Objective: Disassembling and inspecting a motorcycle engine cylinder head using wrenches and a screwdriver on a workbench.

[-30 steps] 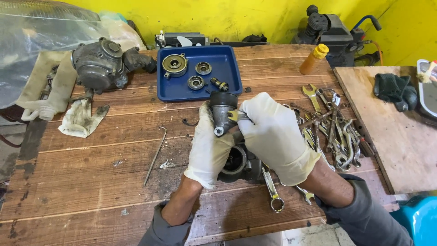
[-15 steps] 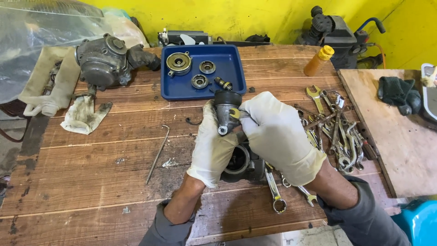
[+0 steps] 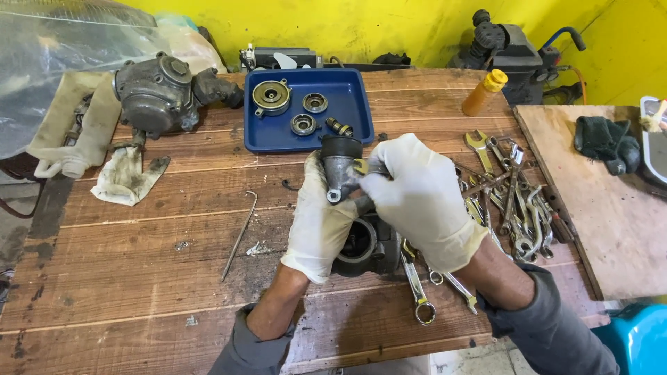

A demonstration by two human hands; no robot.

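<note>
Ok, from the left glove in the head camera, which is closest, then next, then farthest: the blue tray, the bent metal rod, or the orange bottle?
From the left hand:
1. Blue tray, just above it at the table's back.
2. Bent metal rod, out to its left on the planks; close to the tray's distance.
3. Orange bottle, far off at the upper right.

Brown wooden plank table (image 3: 174, 278). Blue plastic tray (image 3: 361, 114) near back, holds round metal parts. Grey metal engine part (image 3: 156, 94) far left, dirty white rag (image 3: 125, 177) just beside. Thin bent metal rod (image 3: 240, 236) left. Pile of silver spanners (image 3: 514, 201) right. Orange bottle, yellow cap (image 3: 484, 92) behind.
</note>
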